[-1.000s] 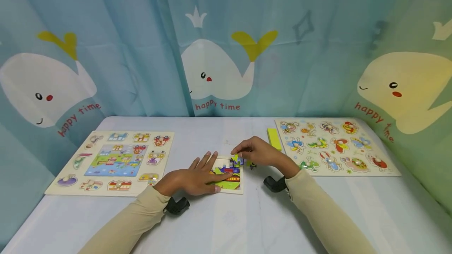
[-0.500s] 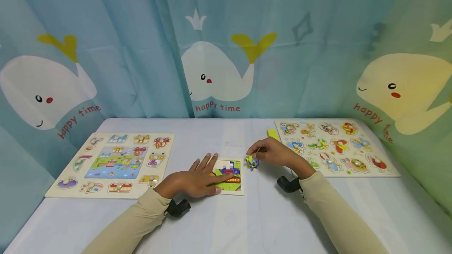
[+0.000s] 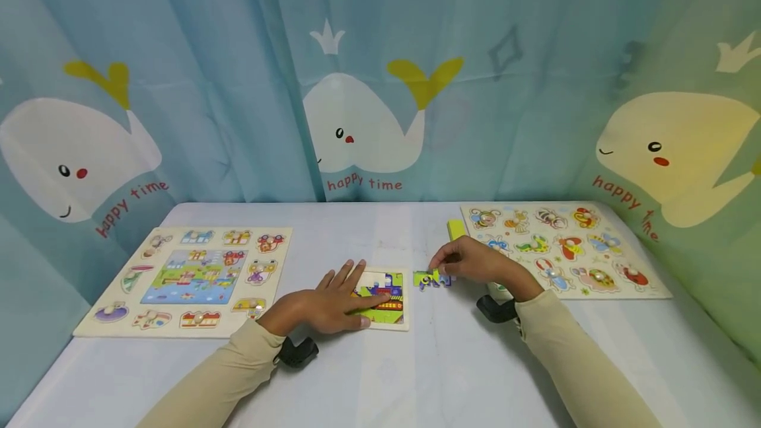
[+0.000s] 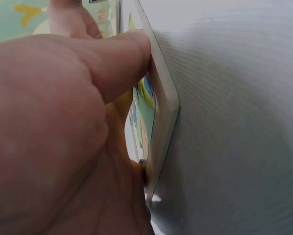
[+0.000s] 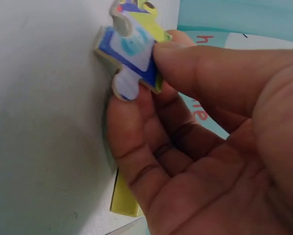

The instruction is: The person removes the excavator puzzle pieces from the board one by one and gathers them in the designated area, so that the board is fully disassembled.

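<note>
My left hand (image 3: 333, 302) lies with spread fingers across a small framed jigsaw puzzle (image 3: 407, 299) showing a colourful vehicle picture. Its thumb (image 4: 127, 56) presses by the frame's near edge in the left wrist view. Part of the picture is hidden under the hand. Right of the frame, my right hand (image 3: 475, 261) pinches a blue, white and green jigsaw piece (image 5: 132, 46) between thumb and fingers. Just left of that piece, another green and purple jigsaw piece (image 3: 425, 280) is close against it; whether they interlock I cannot tell.
A knob puzzle board of vehicles (image 3: 279, 283) lies at the left, an insect knob board (image 3: 645, 292) at the right. Beside the latter stands a yellow-green block (image 3: 455, 229). A whale-print curtain (image 3: 238, 84) hangs behind the table.
My right hand has moved right, away from the frame, carrying the jigsaw piece to the table beside it. My left hand has stayed on the framed puzzle.
</note>
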A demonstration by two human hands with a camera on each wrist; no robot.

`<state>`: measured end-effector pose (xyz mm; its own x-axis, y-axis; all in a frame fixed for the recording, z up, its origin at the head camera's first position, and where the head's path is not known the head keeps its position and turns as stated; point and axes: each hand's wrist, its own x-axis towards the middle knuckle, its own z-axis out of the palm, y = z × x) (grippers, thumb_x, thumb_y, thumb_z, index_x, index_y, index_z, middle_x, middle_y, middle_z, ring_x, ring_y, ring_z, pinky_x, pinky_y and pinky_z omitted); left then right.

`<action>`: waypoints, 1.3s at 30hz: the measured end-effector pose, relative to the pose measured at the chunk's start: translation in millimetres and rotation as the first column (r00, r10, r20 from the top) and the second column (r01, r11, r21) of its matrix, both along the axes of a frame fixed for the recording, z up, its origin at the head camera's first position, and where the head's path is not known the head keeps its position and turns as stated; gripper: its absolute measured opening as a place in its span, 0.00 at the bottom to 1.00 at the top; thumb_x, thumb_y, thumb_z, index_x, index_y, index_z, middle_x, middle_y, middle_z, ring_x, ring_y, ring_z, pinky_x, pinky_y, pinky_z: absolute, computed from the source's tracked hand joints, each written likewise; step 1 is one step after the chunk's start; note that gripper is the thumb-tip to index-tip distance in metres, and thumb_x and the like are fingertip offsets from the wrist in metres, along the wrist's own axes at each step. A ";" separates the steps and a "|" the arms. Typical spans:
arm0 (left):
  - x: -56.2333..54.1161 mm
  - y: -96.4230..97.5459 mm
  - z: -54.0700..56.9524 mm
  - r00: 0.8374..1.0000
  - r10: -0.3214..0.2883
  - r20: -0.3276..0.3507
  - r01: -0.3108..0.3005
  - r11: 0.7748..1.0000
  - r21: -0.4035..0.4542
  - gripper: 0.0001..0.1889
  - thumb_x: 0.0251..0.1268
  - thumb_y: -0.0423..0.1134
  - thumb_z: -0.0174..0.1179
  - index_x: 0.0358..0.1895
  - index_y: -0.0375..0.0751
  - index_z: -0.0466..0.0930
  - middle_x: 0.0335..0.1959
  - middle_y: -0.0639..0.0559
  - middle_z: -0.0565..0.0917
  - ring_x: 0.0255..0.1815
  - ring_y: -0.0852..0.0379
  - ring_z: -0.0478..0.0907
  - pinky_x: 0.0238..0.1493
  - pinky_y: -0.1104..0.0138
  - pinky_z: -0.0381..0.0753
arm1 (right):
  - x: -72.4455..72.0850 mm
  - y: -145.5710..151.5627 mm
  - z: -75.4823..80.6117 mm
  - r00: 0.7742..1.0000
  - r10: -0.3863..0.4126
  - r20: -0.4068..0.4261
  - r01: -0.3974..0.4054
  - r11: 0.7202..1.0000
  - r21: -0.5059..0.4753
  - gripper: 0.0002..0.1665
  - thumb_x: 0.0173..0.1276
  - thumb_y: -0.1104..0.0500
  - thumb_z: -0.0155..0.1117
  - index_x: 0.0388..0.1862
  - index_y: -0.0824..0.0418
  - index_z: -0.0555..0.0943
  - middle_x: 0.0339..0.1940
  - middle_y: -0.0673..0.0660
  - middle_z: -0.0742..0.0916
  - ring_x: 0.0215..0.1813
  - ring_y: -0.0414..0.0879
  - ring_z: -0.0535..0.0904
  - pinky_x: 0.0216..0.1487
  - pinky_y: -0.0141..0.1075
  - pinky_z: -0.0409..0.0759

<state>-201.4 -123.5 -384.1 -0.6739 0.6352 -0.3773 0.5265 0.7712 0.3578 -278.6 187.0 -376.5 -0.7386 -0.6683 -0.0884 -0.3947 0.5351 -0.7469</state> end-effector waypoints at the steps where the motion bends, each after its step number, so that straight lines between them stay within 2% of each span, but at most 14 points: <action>1: 0.0 0.8 -0.2 1.000 -0.003 0.002 0.003 1.000 0.003 0.29 0.76 0.56 0.44 0.77 0.66 0.53 0.78 0.41 0.31 0.77 0.43 0.23 0.71 0.45 0.33 | 0.7 1.4 -0.4 1.000 0.000 0.000 0.000 1.000 0.008 0.08 0.68 0.71 0.59 0.41 0.68 0.85 0.37 0.55 0.87 0.33 0.45 0.72 0.33 0.33 0.72; 10: 1.5 -0.5 -1.9 1.000 -0.003 0.022 0.002 0.999 0.033 0.29 0.76 0.55 0.45 0.77 0.66 0.53 0.78 0.39 0.29 0.76 0.42 0.21 0.70 0.44 0.31 | 5.8 -1.5 -0.3 0.999 -0.039 -0.023 0.041 0.996 0.076 0.08 0.67 0.71 0.60 0.38 0.66 0.85 0.33 0.51 0.86 0.30 0.42 0.72 0.31 0.33 0.71; 17: 2.4 -0.4 -0.1 1.000 0.007 0.020 -0.008 0.999 0.043 0.28 0.76 0.55 0.45 0.77 0.66 0.54 0.78 0.40 0.29 0.76 0.43 0.22 0.71 0.45 0.32 | 9.2 -7.2 1.7 0.996 -0.078 -0.052 0.086 0.984 0.155 0.07 0.66 0.72 0.62 0.37 0.64 0.85 0.33 0.51 0.85 0.33 0.43 0.74 0.36 0.36 0.74; 21: 2.7 0.7 1.5 1.000 0.006 0.021 -0.007 0.999 0.047 0.28 0.76 0.54 0.46 0.77 0.64 0.54 0.78 0.39 0.30 0.76 0.42 0.23 0.71 0.44 0.32 | 9.6 -7.2 2.3 0.993 -0.087 -0.085 0.101 0.979 0.179 0.07 0.65 0.71 0.63 0.36 0.63 0.85 0.32 0.50 0.85 0.33 0.42 0.75 0.37 0.36 0.74; 26: 1.5 3.3 3.2 1.000 0.021 0.001 -0.021 0.997 0.078 0.29 0.74 0.50 0.52 0.76 0.62 0.59 0.78 0.37 0.36 0.77 0.40 0.28 0.70 0.42 0.33 | 10.5 -7.8 6.4 0.979 -0.129 -0.157 0.161 0.963 0.217 0.06 0.65 0.70 0.64 0.36 0.62 0.85 0.30 0.50 0.84 0.32 0.43 0.74 0.35 0.37 0.74; 30: -0.8 7.9 4.7 1.000 -0.001 -0.027 0.004 0.993 0.115 0.30 0.71 0.46 0.57 0.74 0.61 0.62 0.78 0.37 0.41 0.77 0.39 0.32 0.69 0.40 0.33 | 11.8 -6.4 10.8 0.976 -0.132 -0.174 0.168 0.963 0.210 0.06 0.65 0.69 0.64 0.37 0.62 0.85 0.33 0.52 0.84 0.32 0.44 0.73 0.35 0.37 0.72; 34: -2.5 12.2 7.7 0.999 -0.035 -0.031 0.038 0.994 0.100 0.31 0.70 0.43 0.58 0.74 0.62 0.62 0.79 0.40 0.41 0.78 0.43 0.33 0.70 0.42 0.32 | 12.8 -6.1 11.8 0.980 -0.101 -0.172 0.133 0.974 0.183 0.07 0.65 0.70 0.63 0.39 0.64 0.86 0.36 0.53 0.86 0.33 0.43 0.73 0.36 0.37 0.73; 39: -0.4 16.2 13.2 0.999 -0.029 -0.016 0.030 0.998 0.060 0.32 0.70 0.49 0.57 0.75 0.63 0.59 0.79 0.43 0.37 0.78 0.45 0.28 0.70 0.44 0.29 | 13.3 -13.5 9.6 0.978 -0.100 -0.186 0.126 0.983 0.136 0.08 0.66 0.70 0.62 0.41 0.65 0.86 0.40 0.54 0.86 0.37 0.43 0.76 0.40 0.38 0.75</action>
